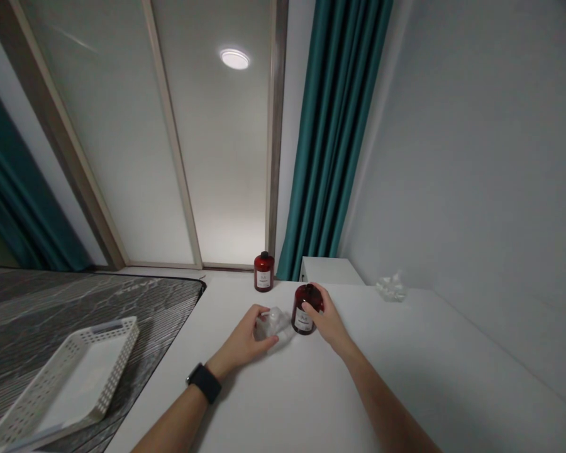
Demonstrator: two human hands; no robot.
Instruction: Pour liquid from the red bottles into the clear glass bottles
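Note:
My right hand (327, 319) is closed around a dark red bottle (304, 319) with a white label and a black cap. Just left of it, my left hand (251, 335) grips a clear, crumpled plastic piece (274, 322) between thumb and fingers; its exact kind is hard to make out. The plastic is close beside the bottle's lower left side. A second red bottle (263, 273), also labelled and black-capped, stands upright farther back on the white table (283, 402).
Another crumpled clear plastic piece (391, 287) lies at the table's back right, near the wall. A white perforated basket (117, 365) sits left of the table on a grey patterned surface (160, 308). Behind the table are a white cabinet (332, 269) and a teal curtain (330, 138).

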